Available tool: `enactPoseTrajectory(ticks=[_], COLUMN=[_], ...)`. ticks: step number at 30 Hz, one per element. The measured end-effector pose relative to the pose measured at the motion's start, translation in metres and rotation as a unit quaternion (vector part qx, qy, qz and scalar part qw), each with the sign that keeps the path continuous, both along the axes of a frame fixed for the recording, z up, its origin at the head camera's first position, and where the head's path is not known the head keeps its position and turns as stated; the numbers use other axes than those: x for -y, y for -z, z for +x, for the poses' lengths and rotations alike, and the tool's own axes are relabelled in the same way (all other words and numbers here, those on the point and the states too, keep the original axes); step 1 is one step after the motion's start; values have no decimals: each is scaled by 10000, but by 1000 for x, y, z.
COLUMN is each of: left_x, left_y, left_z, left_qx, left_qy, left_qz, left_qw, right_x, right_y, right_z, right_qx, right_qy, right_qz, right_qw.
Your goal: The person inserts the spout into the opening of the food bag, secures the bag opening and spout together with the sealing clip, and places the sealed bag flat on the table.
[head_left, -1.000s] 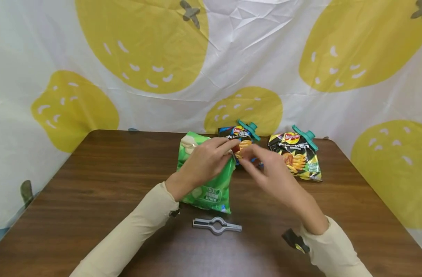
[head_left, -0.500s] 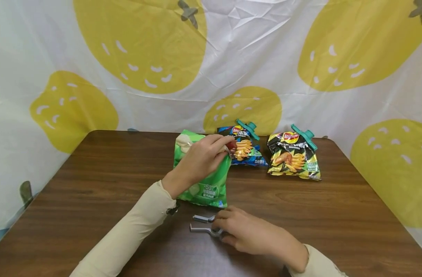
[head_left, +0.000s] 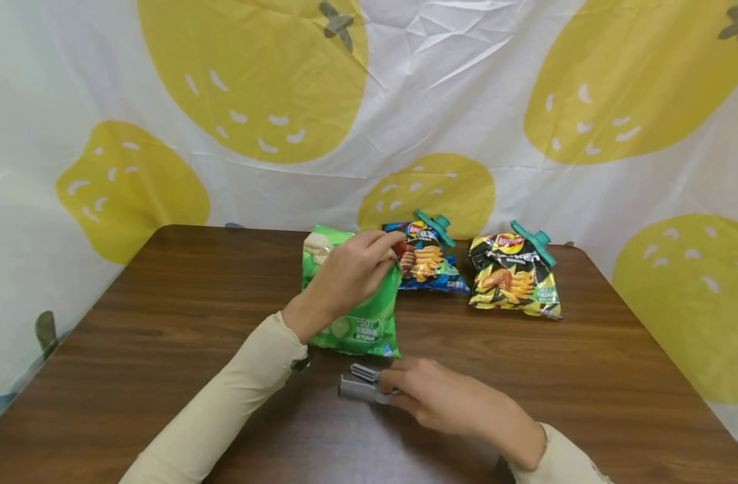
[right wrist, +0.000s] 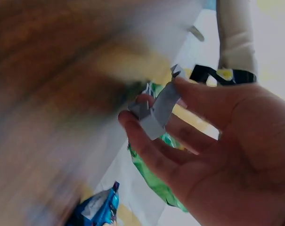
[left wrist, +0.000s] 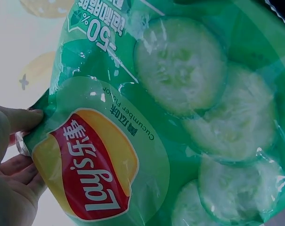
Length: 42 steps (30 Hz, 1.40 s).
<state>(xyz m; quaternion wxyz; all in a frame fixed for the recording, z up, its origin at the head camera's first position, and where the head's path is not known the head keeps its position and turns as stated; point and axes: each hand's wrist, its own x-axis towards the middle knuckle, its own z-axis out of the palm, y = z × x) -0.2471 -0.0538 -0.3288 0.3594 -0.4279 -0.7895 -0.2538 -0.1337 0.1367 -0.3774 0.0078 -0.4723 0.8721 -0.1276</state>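
Note:
My left hand [head_left: 352, 270] pinches the top of a green chip bag [head_left: 372, 329], which stands upright on the table. The left wrist view shows the thumb and fingers at one edge of that bag [left wrist: 147, 150], near its Lay's logo and cucumber slices. In front of the bag, my right hand [head_left: 444, 403] holds a grey bag clip [head_left: 358, 390] between thumb and fingers. The clip's two arms are spread apart at their left ends. Up close in the right wrist view, the grey clip [right wrist: 165, 104] sits between thumb and fingertips.
Behind on the right stand a blue chip bag [head_left: 429, 265] and a black-and-yellow chip bag [head_left: 511, 282]. Teal clips [head_left: 535, 242] close their tops. A white curtain [head_left: 272, 195] with yellow fruit prints hangs at the back of the brown table [head_left: 193, 323].
My right hand has left the bag's top, come down toward the front and picked up the grey clip, whose arms have spread. The left hand keeps its pinch on the bag, shifted slightly left.

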Motion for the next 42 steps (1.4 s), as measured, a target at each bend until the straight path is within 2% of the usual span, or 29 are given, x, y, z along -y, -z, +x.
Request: enactPoseTrajectory(ticks=[5, 8, 10, 12, 17, 21, 25, 30, 33, 38, 40, 42], left_x=[2, 4, 4, 4, 2, -3, -11, -20, -25, -30, -31, -31], left_y=[0, -1, -1, -1, 1, 1, 0, 1, 2, 5, 6, 7], left_z=[-2, -3, -4, -5, -2, 3, 11, 21, 25, 31, 32, 32], left_qx=[50, 71, 90, 117, 116, -16, -192, -619, -920, -1159, -1145, -1114], left_qy=[-66, -50, -24, -10, -24, 33, 118, -6, -57, 12, 19, 30], left_qz=[68, 118, 145, 172, 183, 151, 15, -495, -741, -1016, -1096, -1163], left_qw=[9999, 9999, 9999, 9998, 9998, 9999, 9997, 9969, 9930, 9880, 9874, 9869], right_x=[-9, -17, -24, -30, -37, -36, -36, -36, -35, -31, -29, -29], right_y=[-14, -28, -37, -44, -48, -43, -40, -39, -39, -34, -31, -28], right_z=[-3, -6, -9, -13, -23, -28, -31, -31, -31, -31, -31, -31], right_qx=[316, 189, -85, -487, -1453, -1771, -1759, -1643, -1650, -1792, -1561, -1134], right_qy=[-201, -60, 201, 549, 1443, 1784, 1961, 1893, 1814, 1881, 1931, 1992], right_qz=[-669, -1043, -1358, -1720, -2384, -2651, -2728, -2653, -2702, -2992, -3305, -3629], right_qw=[9971, 9943, 9905, 9824, 9493, 9309, 9253, 9310, 9311, 9181, 9105, 9032])
